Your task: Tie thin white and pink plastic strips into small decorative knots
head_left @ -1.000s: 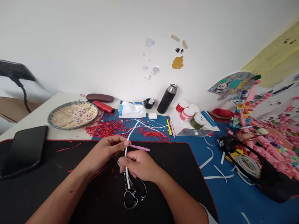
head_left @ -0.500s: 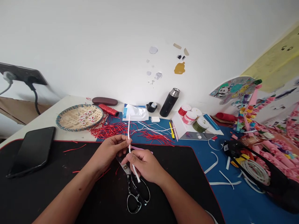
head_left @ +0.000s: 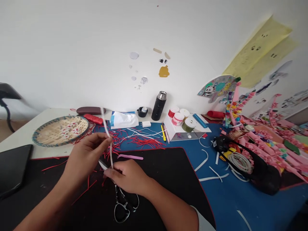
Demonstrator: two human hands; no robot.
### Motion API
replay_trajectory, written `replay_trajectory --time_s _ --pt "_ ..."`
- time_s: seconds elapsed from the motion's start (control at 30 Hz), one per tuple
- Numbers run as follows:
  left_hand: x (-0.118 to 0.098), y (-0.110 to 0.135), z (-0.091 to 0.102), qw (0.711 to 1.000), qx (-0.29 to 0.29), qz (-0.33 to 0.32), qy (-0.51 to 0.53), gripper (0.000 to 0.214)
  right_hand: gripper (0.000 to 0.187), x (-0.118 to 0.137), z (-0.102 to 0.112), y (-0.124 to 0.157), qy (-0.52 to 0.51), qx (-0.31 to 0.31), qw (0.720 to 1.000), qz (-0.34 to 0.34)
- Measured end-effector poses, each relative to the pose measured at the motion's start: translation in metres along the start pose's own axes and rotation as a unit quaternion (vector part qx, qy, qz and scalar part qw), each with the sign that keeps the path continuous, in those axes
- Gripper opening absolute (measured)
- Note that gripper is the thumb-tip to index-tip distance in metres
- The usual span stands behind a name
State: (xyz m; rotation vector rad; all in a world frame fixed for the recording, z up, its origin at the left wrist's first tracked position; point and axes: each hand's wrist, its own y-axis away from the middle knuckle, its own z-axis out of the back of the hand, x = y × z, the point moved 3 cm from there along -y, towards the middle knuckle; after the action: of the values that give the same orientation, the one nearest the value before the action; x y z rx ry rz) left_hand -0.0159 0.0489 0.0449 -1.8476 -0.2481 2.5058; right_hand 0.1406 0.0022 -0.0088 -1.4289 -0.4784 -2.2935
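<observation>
A narrow white strip (head_left: 111,155) runs upright between my two hands, its top end curving above the left one. My left hand (head_left: 90,150) is closed, pinching the strip between thumb and fingertips. Lower down, my right hand (head_left: 128,176) is closed on the strip too; the strip's bottom end is hidden behind it. Beneath the right hand, scissors (head_left: 122,212) lie on the black mat (head_left: 163,183), handles toward me, with a blade tip showing to the left. Pink tweezers (head_left: 131,157) lie just beyond the right hand.
Cut red cords (head_left: 146,142) are heaped behind the mat, near a woven basket (head_left: 38,136) and a red thread spool (head_left: 93,119). A black flask (head_left: 158,107) and paint jars (head_left: 178,118) stand by the wall. White strips (head_left: 214,177) and a black bag (head_left: 264,176) lie right. A phone (head_left: 16,166) lies left.
The view has swung right, so things appear shifted left. My hands have spread farther apart along the white strip. The pink tweezers, mostly covered before, now show fully.
</observation>
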Motion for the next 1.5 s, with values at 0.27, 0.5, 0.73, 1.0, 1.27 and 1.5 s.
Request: replay_trajectory --time_s 0.27,0.5,0.73,1.0,1.27,1.5 --pt "-0.048 -0.069 -0.095 0.856 0.142 -0.25 -0.429 0.027 0.042 0.01 0.005 0.001 0.163 0.022 0.985 0.055" --pt "-0.039 -0.114 -0.165 0.773 0.229 -0.296 -0.512 0.026 0.052 0.006 0.008 -0.003 0.227 0.058 0.971 0.054" --pt "-0.024 -0.1 -0.197 0.757 0.269 -0.287 -0.522 0.027 0.041 0.005 0.003 -0.005 0.251 0.083 0.961 0.077" --pt "-0.009 -0.092 -0.218 0.786 0.311 -0.261 -0.467 0.015 0.032 0.003 0.004 -0.007 0.284 0.077 0.951 0.09" --pt "-0.037 -0.091 -0.172 0.901 0.18 -0.243 -0.311 0.016 0.029 0.007 0.002 -0.004 0.279 0.09 0.949 0.117" --pt "-0.049 -0.075 -0.067 0.936 -0.097 0.013 0.339 0.02 0.034 0.014 0.013 0.003 0.145 0.023 0.987 0.066"
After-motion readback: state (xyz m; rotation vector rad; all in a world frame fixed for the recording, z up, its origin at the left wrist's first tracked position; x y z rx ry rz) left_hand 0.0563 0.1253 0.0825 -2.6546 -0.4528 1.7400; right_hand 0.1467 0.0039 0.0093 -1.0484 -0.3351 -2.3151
